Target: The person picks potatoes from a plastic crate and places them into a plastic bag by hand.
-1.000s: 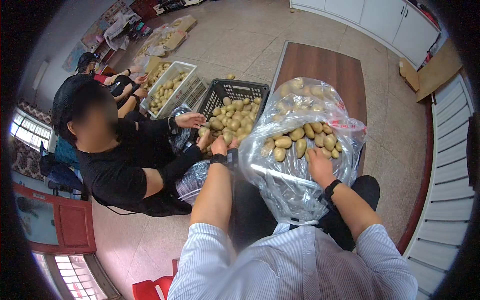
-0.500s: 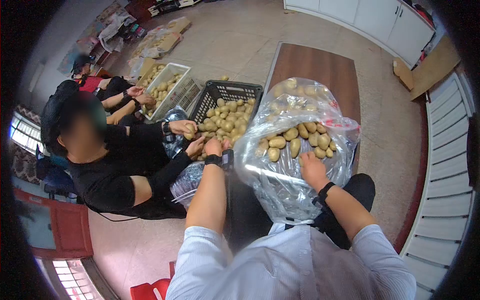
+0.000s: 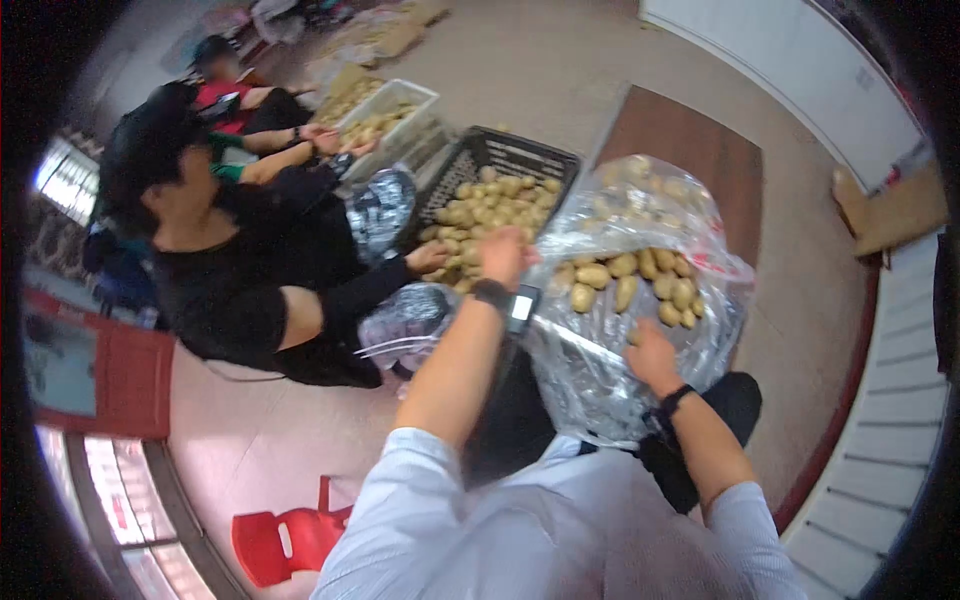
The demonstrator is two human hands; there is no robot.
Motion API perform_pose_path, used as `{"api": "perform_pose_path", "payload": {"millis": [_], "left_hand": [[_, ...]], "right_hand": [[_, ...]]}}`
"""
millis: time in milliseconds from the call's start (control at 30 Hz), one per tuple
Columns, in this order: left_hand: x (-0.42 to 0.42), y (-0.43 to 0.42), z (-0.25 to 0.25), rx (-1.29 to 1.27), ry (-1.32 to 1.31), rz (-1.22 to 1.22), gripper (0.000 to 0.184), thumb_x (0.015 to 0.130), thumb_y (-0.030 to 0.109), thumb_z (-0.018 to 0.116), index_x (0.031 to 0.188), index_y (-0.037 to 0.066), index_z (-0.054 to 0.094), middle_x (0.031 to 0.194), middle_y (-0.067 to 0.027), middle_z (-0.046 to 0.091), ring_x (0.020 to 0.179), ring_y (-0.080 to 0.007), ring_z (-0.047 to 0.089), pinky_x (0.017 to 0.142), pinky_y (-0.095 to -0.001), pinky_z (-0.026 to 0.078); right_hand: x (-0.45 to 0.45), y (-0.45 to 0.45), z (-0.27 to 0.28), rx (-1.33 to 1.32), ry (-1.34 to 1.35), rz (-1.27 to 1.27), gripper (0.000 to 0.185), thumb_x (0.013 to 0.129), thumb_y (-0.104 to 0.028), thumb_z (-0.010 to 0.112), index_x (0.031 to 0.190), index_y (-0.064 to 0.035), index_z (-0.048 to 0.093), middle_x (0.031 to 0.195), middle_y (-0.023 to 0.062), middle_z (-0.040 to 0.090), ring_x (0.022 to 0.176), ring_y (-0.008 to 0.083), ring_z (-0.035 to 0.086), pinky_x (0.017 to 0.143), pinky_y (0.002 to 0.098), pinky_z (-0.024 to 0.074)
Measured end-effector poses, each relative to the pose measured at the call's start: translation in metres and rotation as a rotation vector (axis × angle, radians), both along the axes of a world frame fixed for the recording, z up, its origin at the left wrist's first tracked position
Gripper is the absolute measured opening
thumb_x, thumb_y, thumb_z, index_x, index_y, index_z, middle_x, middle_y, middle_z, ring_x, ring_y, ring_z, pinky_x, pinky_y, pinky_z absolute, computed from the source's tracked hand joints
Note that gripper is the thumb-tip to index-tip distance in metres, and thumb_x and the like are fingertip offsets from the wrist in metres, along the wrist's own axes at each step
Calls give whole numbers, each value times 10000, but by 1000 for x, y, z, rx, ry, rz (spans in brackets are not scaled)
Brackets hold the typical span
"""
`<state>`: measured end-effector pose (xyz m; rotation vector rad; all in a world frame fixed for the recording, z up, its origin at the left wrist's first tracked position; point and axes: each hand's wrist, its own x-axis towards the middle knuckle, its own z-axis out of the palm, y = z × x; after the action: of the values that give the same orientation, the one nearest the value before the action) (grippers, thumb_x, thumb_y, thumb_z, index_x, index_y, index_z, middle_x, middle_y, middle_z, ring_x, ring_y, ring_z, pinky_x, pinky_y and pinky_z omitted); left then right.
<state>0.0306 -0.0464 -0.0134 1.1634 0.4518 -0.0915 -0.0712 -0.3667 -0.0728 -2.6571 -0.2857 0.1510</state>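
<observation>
1. The oval, yellow-brown potatoes (image 3: 625,294) lie in a loose cluster inside a clear, crinkled plastic bag (image 3: 590,388), and I can see others beneath the film farther up.
2. They don't all point one way: the one lowest in the middle has its long axis running away from the person, leaning slightly, while the one up and left of it lies nearly crosswise. Those along the right edge are rounder, so their direction is harder to read.
3. The bag itself stretches lengthwise from close to the person's waist up over a dark brown, wood-grained table (image 3: 685,130), with shiny folds along its sides and a little red print near the right edge.
4. The person's right hand (image 3: 652,357) is down at the bag, just below the cluster, fingers curled inward; I can't tell whether they close on anything.
5. The left hand (image 3: 507,255) is blurred, over the corner of a black, lattice-walled plastic crate (image 3: 535,157) beside the bag; I can't make out whether its fingers are closed or spread.
6. That crate holds a heap of smooth, dull-skinned potatoes, rounded to egg-shaped, facing every which way.
7. A co-worker in black clothing (image 3: 205,255) sits at the crate's left, one hand (image 3: 430,258) by the heap.
8. Behind stands a white plastic crate (image 3: 425,104) with more potatoes.
</observation>
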Motion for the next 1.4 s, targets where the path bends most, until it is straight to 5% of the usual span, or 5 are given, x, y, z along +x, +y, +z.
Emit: {"api": "perform_pose_path", "payload": {"millis": [600, 800, 867, 1100, 1400], "left_hand": [[0, -38, 5, 33, 174, -349, 286, 897, 252, 582, 1086, 48, 515, 963, -97, 562, 683, -221, 619, 549, -353, 547], [-11, -51, 30, -8, 198, -608, 339, 932, 356, 526, 1078, 50, 536, 904, -88, 600, 624, -186, 613, 506, -307, 518], [-13, -53, 37, -30, 182, -653, 346, 929, 362, 536, 1085, 53, 544, 885, -81, 607, 601, -173, 607, 488, -285, 506], [-9, -50, 28, 18, 122, -754, 323, 915, 314, 591, 1091, 46, 554, 841, -57, 619, 547, -136, 602, 447, -257, 492], [0, -30, 8, -110, 127, -497, 296, 909, 257, 606, 1125, 65, 541, 952, -90, 588, 700, -184, 630, 519, -308, 537]], "right_hand": [[54, 65, 55, 568, 266, -88, 491, 939, -449, 473, 1014, 30, 553, 881, 247, 619, 788, 388, 603, 708, 434, 456], [67, 79, 58, 659, 249, -88, 501, 952, -466, 439, 1077, 4, 562, 819, 171, 624, 639, 251, 598, 575, 377, 449], [64, 87, 68, 878, 316, -98, 344, 983, -380, 447, 1007, -53, 551, 610, -16, 478, 461, 72, 430, 423, 231, 355], [60, 83, 80, 827, 360, -62, 287, 971, -257, 484, 1123, -29, 569, 725, 3, 576, 559, 68, 501, 520, 234, 424], [49, 31, 39, 430, -109, -89, 304, 844, -162, 605, 1117, -40, 553, 1075, 202, 560, 1009, 364, 550, 874, 439, 441]]}}
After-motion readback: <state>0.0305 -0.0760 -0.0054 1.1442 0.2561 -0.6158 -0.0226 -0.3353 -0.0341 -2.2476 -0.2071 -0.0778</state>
